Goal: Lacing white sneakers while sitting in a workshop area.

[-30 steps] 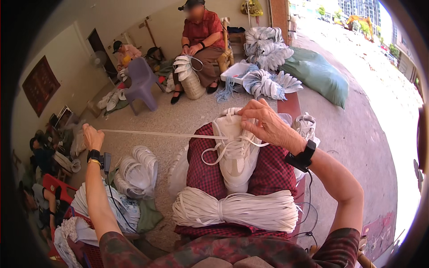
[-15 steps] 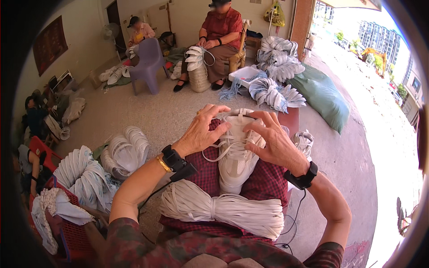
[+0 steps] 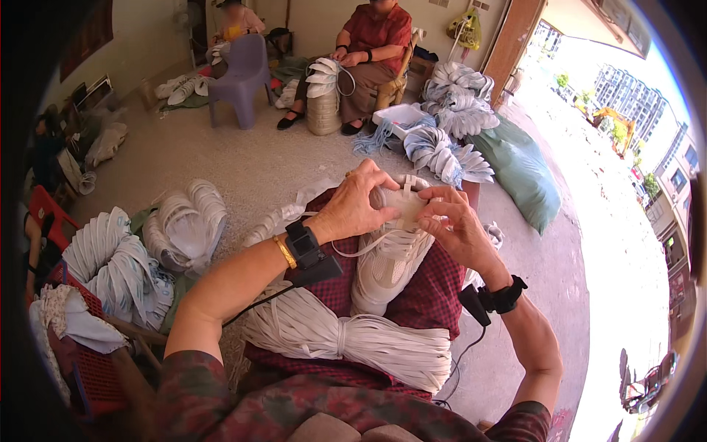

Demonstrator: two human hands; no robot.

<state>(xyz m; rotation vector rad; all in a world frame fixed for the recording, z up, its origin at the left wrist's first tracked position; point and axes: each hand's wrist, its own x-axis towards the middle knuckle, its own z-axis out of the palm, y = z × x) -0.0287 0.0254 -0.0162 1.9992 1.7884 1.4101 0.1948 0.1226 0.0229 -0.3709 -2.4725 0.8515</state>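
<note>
on the person's lap, over a red-and-black checked cloth (image 3: 434,283): one off-white shoe (image 3: 389,272), toe toward the wearer, opening facing away, white laces (image 3: 401,241) crossing its front and one loop hanging out at the left. left hand (image 3: 364,199): at the left side of the shoe's opening, grip curled over the edge, thumb lying on the shoe; whether it pinches edge or lace, cannot tell. right hand (image 3: 458,219): at the right side of the opening, fingers bent, tips near the upper lace holes; whether its grip is pressed together on a lace, cannot tell. at the wrists: one black band each, plus a gold-coloured bracelet (image 3: 285,252) on the left. nearer the body, across the lap: one thick bundle of white laces (image 3: 346,339), tied round the middle. beyond the right hand: a second pale shoe (image 3: 495,236), partly hidden. on the left: stacked white shoe pieces (image 3: 121,269), and a red basket (image 3: 96,379) with pale cloth (image 3: 85,328) over it. farther off: a purple chair (image 3: 247,74); a seated co-worker in a red shirt (image 3: 379,37), hands above white pieces on a pale round block (image 3: 322,116); a white tray (image 3: 383,115) with blue strands; more stacked pieces (image 3: 460,103); a bulging green sack (image 3: 519,173).
</note>
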